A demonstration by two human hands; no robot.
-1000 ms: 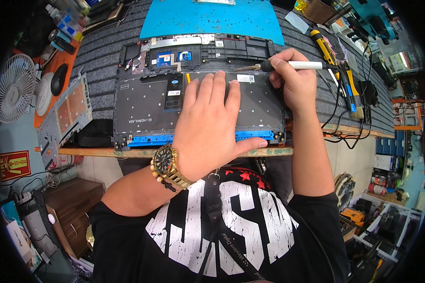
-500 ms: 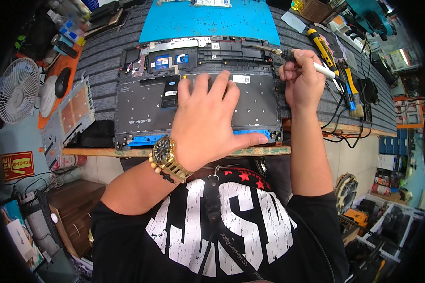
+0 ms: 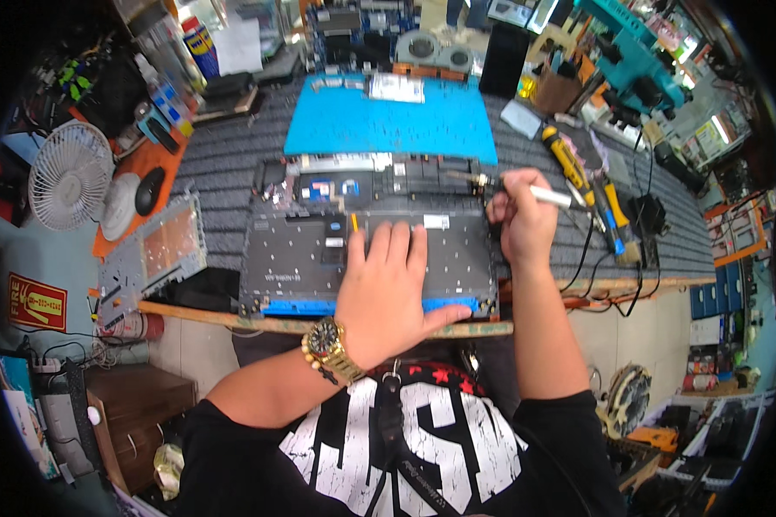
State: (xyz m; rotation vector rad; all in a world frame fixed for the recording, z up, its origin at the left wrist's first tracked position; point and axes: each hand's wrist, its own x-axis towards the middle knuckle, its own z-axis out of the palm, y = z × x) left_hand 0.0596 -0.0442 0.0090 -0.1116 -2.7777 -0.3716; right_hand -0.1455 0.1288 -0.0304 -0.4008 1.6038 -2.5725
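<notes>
A dark laptop top case (image 3: 459, 258) lies inside up at the table's front edge, showing the back of its keyboard plate. A blue strip (image 3: 362, 308) runs along its near side. My left hand (image 3: 378, 289) rests on the plate, fingers stretched out and thumb spread to the right, holding nothing. At the case's right side my right hand (image 3: 526, 228) is closed around a soldering iron (image 3: 553, 197) with a white handle. Its metal tip points left over the far right part of the case; whether it touches there I cannot tell.
Beyond the case lies a blue mat (image 3: 388, 125). A yellow screwdriver (image 3: 565, 155) and a brush (image 3: 628, 252) lie among cables to the right. A metal plate (image 3: 159, 250) leans at left, near a white fan (image 3: 69, 177). A teal microscope (image 3: 629, 56) stands far right.
The view has tipped up, so the table sits lower and more of its far side shows. My left hand's fingers are closer together. My right hand still holds the soldering iron.
</notes>
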